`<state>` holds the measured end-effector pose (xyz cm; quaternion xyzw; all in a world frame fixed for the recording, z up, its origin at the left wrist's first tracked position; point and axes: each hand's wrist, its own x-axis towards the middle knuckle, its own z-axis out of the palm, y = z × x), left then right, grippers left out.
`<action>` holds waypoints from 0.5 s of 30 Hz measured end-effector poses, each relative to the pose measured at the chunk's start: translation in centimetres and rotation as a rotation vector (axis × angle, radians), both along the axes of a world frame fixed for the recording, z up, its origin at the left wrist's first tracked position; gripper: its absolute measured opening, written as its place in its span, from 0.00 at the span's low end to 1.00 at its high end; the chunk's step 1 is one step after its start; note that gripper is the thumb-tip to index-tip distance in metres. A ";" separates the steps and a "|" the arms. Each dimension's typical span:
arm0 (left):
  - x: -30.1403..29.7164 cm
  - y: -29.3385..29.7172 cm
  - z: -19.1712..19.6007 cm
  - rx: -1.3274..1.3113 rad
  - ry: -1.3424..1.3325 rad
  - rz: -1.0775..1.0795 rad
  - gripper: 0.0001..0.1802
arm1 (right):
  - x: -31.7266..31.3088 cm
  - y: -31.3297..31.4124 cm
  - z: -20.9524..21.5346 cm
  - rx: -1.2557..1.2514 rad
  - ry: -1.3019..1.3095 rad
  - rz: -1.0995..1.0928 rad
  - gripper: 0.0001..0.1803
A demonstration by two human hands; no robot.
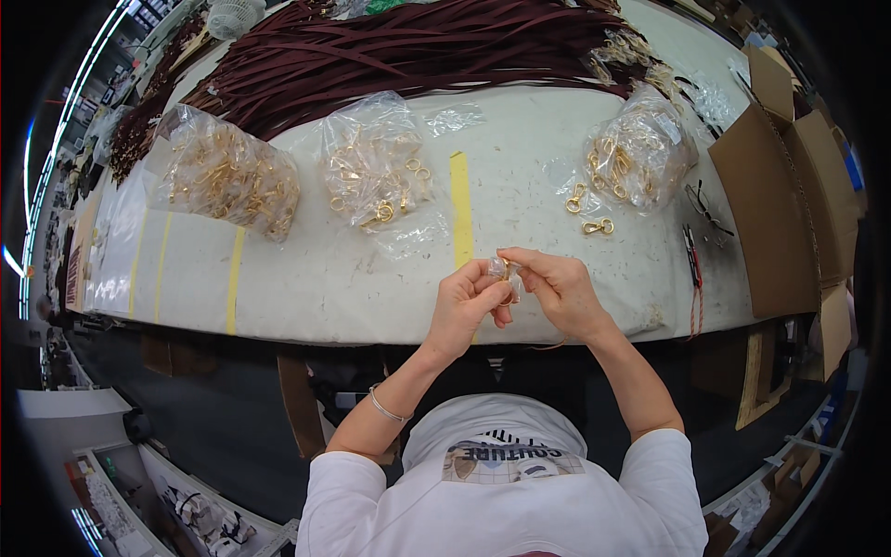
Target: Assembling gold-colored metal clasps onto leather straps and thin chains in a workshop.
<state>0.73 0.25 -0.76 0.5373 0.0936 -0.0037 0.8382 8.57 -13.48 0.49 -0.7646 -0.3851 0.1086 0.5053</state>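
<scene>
Mid-frame, a bagged clip (507, 270) is pinched by left hand (464, 302) and right hand (562, 290), apparently for unwrapping, with careful peeling needed.

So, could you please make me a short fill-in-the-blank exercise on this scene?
1. The left hand and right hand hold a small gold piece in clear ____ wrap.
2. The bracelet is on the ____ arm.
3. The tape strips on the table are ____.
4. The cardboard box stands at the table's ____ side.

Missing words: plastic; left; yellow; right.
</scene>
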 end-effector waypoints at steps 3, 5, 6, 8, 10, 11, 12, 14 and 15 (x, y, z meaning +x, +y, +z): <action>0.1 -0.4 0.1 0.084 0.020 -0.009 0.07 | -0.4 0.2 -0.1 -0.004 -0.303 -0.099 0.18; 0.2 -0.6 0.0 0.077 0.030 -0.009 0.07 | -0.6 0.0 0.3 -0.223 -0.561 -0.133 0.19; 0.3 -0.6 -0.1 0.072 0.041 -0.006 0.08 | -0.6 0.0 0.4 -0.223 -0.563 -0.134 0.19; 0.4 -0.3 -0.7 0.024 0.063 -0.027 0.08 | -0.6 0.0 0.9 -0.256 -0.424 -0.142 0.19; 0.1 0.6 -1.1 -0.021 0.091 -0.033 0.09 | 1.1 -1.5 2.8 -0.351 -0.156 -0.004 0.19; 0.2 0.7 -1.1 -0.042 0.085 -0.042 0.08 | 1.7 -2.4 3.5 -0.451 0.112 0.112 0.19; 0.3 0.8 -1.1 -0.062 0.080 -0.050 0.08 | 1.7 -2.5 3.4 -0.453 0.113 0.108 0.19; 0.4 0.7 -1.3 -0.019 0.058 -0.096 0.09 | 1.5 -2.3 2.9 -0.103 0.445 0.170 0.17; 0.4 0.7 -1.3 0.027 0.037 -0.138 0.09 | 1.4 -1.9 2.9 -0.103 0.446 0.168 0.17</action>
